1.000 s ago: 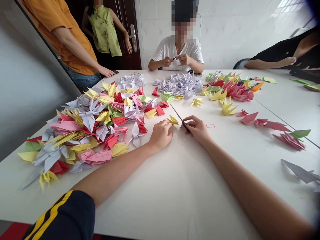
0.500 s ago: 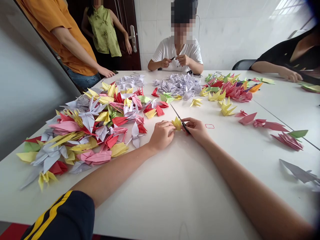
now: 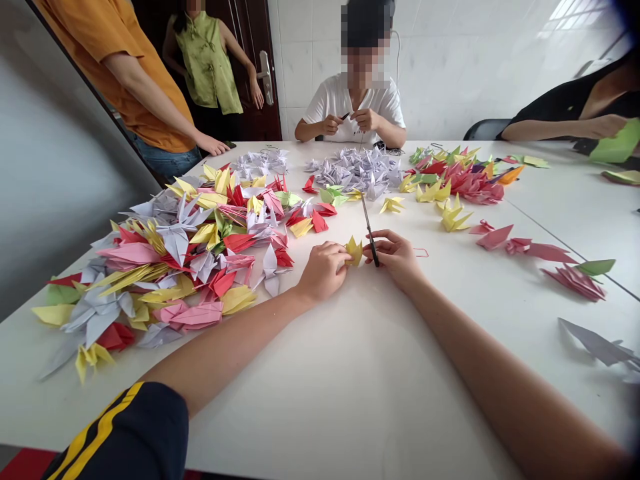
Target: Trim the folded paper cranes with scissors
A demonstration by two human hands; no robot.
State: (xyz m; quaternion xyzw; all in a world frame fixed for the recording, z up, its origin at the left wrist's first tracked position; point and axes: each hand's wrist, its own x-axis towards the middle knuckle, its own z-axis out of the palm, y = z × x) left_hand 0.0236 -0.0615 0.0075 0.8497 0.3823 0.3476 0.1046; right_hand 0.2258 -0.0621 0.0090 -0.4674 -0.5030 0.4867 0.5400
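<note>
My left hand (image 3: 325, 270) rests on the white table with its fingers pinched on a yellow folded paper crane (image 3: 354, 252). Beside it, my right hand (image 3: 396, 259) grips a thin metal rod with a black handle (image 3: 374, 248), its tip pointing away from me. Whether the rod is an awl or a screwdriver I cannot tell. A narrow gap separates the rod from the crane. Left of my hands spreads a large heap of paper cranes (image 3: 175, 253) in white, yellow, pink, red and green.
White cranes (image 3: 357, 167) lie farther back, with a mixed pile (image 3: 470, 177) to their right. Loose pink cranes (image 3: 530, 247) and a red outline (image 3: 421, 253) are on the right. A person in white (image 3: 355, 107) sits opposite; others are left and right.
My right hand has turned the rod more upright and drawn it away from the yellow crane. On the right, a person's hand has lifted a green sheet.
</note>
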